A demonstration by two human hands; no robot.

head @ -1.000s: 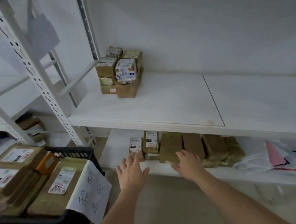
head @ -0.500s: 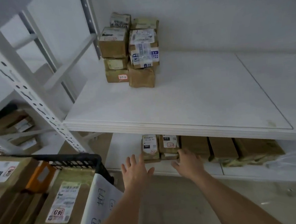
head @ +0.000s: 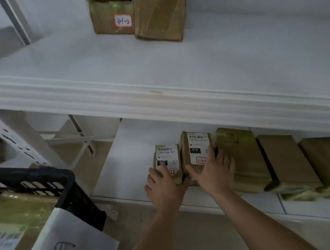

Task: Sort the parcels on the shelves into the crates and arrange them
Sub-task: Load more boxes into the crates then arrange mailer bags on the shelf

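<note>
white shelving fills the view. on the lower shelf, left hand lies with fingers straight on a small labelled parcel; right hand (fingers spread) rests on its taller neighbour. black crate sits lower left.

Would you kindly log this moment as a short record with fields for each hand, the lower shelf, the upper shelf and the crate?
left hand: left hand rests on the small brown labelled parcel, fingers straight
right hand: right hand lies on the taller brown labelled parcel beside it, fingers spread
lower shelf: white lower shelf also holds a row of plain brown taped parcels to the right
upper shelf: white upper shelf carries stacked cardboard boxes at the back
crate: black plastic crate at lower left, holding parcels, white handwritten sheet on its side
</note>
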